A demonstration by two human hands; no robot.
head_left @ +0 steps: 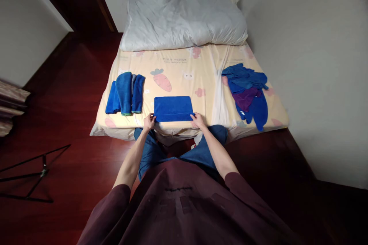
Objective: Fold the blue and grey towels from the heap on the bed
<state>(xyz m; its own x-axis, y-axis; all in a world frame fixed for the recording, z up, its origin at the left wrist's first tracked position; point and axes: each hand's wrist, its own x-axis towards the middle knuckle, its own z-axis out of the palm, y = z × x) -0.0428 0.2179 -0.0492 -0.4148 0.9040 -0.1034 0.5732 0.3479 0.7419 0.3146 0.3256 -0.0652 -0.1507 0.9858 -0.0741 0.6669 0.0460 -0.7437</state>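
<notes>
A blue cloth lies flat on the bed in front of me, its near edge folded over in a narrow strip. My left hand pinches the near left corner of it, and my right hand pinches the near right corner. To the left on the bed, several folded or rolled blue cloths lie side by side, some with green edging. A loose pile of crumpled blue cloths lies on the right, with a purple cloth among them.
The bed has a yellow sheet with carrot prints. A grey-white quilt is heaped at its far end. Black tripod legs stand on the floor at the left. A wall rises on the right.
</notes>
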